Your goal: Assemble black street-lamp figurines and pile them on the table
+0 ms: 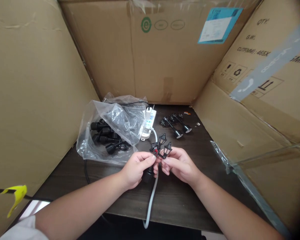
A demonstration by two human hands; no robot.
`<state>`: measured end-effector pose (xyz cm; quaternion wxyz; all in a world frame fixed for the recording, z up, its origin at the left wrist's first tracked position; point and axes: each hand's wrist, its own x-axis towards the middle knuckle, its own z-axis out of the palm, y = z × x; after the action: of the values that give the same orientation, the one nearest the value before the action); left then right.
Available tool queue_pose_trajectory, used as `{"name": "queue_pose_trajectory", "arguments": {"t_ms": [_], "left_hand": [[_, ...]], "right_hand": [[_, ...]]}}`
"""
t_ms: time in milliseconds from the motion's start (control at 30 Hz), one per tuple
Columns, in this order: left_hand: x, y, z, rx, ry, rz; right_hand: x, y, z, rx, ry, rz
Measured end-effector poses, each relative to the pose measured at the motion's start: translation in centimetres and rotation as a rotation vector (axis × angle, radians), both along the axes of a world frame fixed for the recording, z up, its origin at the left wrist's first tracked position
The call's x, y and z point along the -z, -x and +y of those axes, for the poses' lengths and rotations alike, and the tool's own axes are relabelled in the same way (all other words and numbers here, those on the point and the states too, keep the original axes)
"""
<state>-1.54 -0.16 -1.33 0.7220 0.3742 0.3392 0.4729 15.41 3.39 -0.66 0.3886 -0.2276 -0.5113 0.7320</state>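
Left hand (136, 168), right hand (181, 165) clamped on lamp model (163, 146); dark table (190, 200), cardboard walls (40, 83).

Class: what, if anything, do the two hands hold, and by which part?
Both hands hold one small black model street lamp. The left hand pinches its stem just below the lanterns; the right hand grips beside the right lantern.

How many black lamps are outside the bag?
3: held lamp between left hand and right hand; nearer loose lamp and farther loose lamp on the desk behind. More may overlap there.
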Motion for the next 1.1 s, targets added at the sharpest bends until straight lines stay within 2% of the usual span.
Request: {"name": "queue_pose_trajectory", "arguments": {"t_ms": [100, 233, 300, 433, 500, 567, 633, 733, 800, 867, 1033, 1100], "left_hand": [[0.1, 0.1, 0.1, -0.064, -0.129, 0.158], [-0.1, 0.3, 0.1, -0.143, -0.293, 0.370], [-0.2, 0.2, 0.0, -0.186, -0.305, 0.409], [-0.1, 0.1, -0.1, -0.191, -0.300, 0.421], [-0.1, 0.0, 0.0, -0.183, -0.310, 0.406], [0.0, 0.0, 0.0, -0.179, -0.333, 0.398], [0.0, 0.0, 0.0, -0.181, -0.347, 0.388], [0.1, 0.1, -0.1, -0.191, -0.349, 0.367], [0.2, 0.1, -0.1, -0.195, -0.338, 0.332], [0.3, 0.0, -0.1, -0.185, -0.310, 0.265], [0.6, -0.2, -0.1, -0.079, -0.199, 0.075], [0.6, -0.2, -0.1, -0.042, -0.183, 0.037]], "right_hand": [[0.3, 0.0, -0.1, 0.049, -0.049, -0.048], [-0.1, 0.2, -0.3, 0.163, -0.202, -0.297], [-0.5, 0.2, -0.4, 0.256, -0.394, -0.419], [-1.0, 0.0, -0.6, 0.432, -0.983, -0.535], [-1.1, -0.1, -0.6, 0.446, -1.086, -0.530], [-1.1, 0.0, -0.7, 0.451, -0.996, -0.516], [-1.0, 0.1, -0.8, 0.395, -0.730, -0.457], [-0.4, 0.4, -0.9, 0.199, -0.249, -0.263], [0.0, 0.6, -0.9, 0.127, -0.090, -0.152], [-0.1, 0.6, -1.0, 0.148, -0.102, -0.146], [-1.5, 0.6, -1.7, 0.335, -0.492, -0.333], [-1.9, 0.6, -1.8, 0.346, -0.567, -0.333]]}}
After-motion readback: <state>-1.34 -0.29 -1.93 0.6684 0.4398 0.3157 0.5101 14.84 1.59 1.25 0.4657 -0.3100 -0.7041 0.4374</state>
